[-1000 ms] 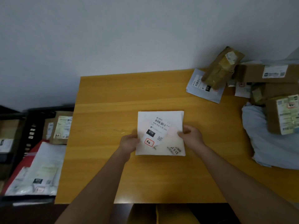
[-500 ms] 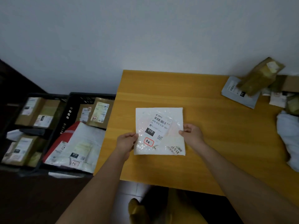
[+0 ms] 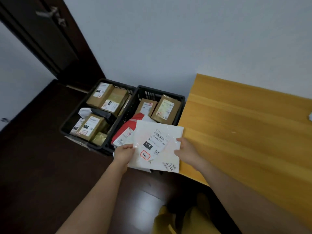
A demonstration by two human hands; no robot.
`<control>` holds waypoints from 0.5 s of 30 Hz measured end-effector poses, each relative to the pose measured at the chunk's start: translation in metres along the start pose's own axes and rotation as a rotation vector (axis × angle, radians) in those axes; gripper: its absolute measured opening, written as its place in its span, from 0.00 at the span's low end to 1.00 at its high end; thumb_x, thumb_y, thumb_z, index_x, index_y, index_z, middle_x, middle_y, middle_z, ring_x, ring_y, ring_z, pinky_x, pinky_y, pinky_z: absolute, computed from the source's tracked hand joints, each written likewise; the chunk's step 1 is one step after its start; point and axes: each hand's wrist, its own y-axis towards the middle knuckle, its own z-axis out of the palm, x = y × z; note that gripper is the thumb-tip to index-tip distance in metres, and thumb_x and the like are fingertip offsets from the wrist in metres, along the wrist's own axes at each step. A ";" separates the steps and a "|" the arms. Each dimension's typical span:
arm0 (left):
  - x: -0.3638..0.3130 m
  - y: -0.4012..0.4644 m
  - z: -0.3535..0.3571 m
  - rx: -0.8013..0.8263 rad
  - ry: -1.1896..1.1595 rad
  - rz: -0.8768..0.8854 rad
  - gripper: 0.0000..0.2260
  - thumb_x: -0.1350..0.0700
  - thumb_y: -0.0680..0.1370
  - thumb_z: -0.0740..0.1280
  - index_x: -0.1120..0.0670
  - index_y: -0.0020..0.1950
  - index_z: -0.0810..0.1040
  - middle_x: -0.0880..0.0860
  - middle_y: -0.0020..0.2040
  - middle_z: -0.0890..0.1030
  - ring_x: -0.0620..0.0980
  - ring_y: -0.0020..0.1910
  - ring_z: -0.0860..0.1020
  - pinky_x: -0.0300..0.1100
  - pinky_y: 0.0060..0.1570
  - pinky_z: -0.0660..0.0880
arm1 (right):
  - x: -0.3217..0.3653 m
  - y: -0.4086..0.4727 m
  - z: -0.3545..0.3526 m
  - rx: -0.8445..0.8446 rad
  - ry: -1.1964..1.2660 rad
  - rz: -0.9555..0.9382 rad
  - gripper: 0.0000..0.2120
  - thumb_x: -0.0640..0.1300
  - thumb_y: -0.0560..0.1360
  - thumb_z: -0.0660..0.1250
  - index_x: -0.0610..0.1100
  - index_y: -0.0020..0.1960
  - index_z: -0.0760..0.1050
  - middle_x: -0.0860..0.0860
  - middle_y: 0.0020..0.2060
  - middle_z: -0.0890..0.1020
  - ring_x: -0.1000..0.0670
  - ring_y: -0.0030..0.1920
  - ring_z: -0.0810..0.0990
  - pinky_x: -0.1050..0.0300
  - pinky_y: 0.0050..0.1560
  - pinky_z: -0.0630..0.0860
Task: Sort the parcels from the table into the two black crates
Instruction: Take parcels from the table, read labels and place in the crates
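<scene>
White parcel (image 3: 157,146) — one — gripped by both hands (image 3: 124,153) (image 3: 187,152) above two crates (image 3: 145,95).

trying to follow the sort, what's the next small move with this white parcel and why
Probably lower and release it: both hands, left hand and right hand, hold the white parcel over the crate nearer the table, above a red-and-white mailer.

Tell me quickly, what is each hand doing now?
Left hand: grips the left edge of the white parcel.
Right hand: grips the right edge of the same parcel.
</scene>
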 end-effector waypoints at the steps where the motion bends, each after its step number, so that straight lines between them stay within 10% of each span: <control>1: 0.001 0.004 -0.006 -0.001 -0.019 0.000 0.11 0.68 0.77 0.65 0.54 0.43 0.80 0.58 0.54 0.82 0.57 0.53 0.80 0.51 0.57 0.77 | 0.007 0.000 0.007 0.042 -0.037 -0.005 0.27 0.37 0.76 0.64 0.47 0.73 0.65 0.47 0.62 0.77 0.47 0.55 0.80 0.54 0.53 0.77; 7: 0.000 0.022 -0.024 -0.083 -0.050 0.052 0.14 0.70 0.77 0.62 0.55 0.58 0.74 0.55 0.49 0.77 0.51 0.44 0.76 0.40 0.39 0.73 | 0.038 0.015 0.030 0.191 -0.140 -0.030 0.31 0.39 0.78 0.65 0.46 0.78 0.59 0.48 0.72 0.69 0.49 0.64 0.73 0.61 0.54 0.72; 15: -0.032 0.072 -0.028 -0.128 0.048 0.117 0.10 0.64 0.77 0.67 0.57 0.57 0.74 0.56 0.56 0.79 0.53 0.49 0.78 0.41 0.38 0.73 | 0.071 0.069 0.048 0.314 -0.208 0.023 0.32 0.42 0.80 0.63 0.47 0.80 0.53 0.47 0.73 0.67 0.49 0.57 0.75 0.54 0.58 0.75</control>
